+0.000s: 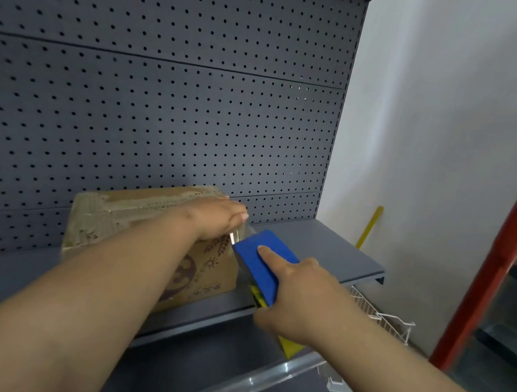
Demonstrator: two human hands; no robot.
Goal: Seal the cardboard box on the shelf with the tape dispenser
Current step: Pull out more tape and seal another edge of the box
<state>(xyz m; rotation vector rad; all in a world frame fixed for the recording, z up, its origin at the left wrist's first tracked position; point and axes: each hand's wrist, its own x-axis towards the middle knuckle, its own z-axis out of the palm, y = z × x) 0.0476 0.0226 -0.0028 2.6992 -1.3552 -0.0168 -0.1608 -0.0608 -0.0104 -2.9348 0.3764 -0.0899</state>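
Nearest, the right hand [298,300] is clamped on the dispenser [259,265] — rigid, best held by its handle, forefinger along the blue top. Just beyond, the left hand [218,218] lies flat and spread on the box [132,213] — light, stiff cardboard, probably slides — on the shelf [327,244].

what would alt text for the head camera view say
A person's left hand presses down on the top of a taped cardboard box on a grey shelf, while the right hand holds a blue and yellow tape dispenser against the box's right end. A dark pegboard backs the shelf.
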